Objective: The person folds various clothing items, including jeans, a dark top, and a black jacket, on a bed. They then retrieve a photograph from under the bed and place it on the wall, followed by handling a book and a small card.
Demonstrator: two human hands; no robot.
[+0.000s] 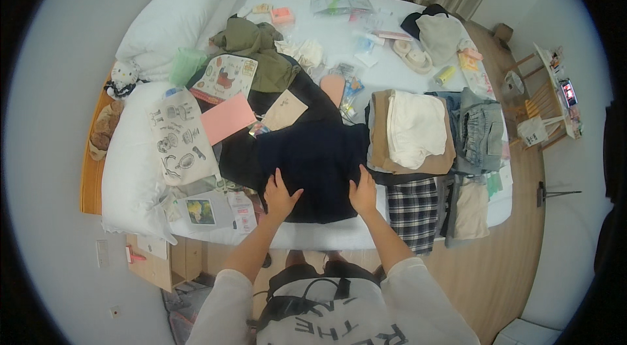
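A dark navy garment [313, 164] lies spread on the bed in front of me. My left hand [280, 197] rests on its left edge, thumb apart from the fingers. On the right edge lies my right hand [363, 192], palm down. Whether either hand pinches the cloth, I cannot tell. Beyond the garment are a pink flat rectangular item [228, 119], a small beige pouch [285, 110] and an olive green garment [254, 46]. To the right, folded white clothing [416, 124] tops a stack with brown clothing [377, 137] under it.
A printed canvas bag [183, 139] lies by the pillows at left. Folded jeans [480, 134], plaid cloth [412, 208] and beige folded cloth [472, 213] are at right. Slippers [412, 56] and plastic packages [340, 3] lie farther back. A wooden chair [541, 105] stands beyond the bed.
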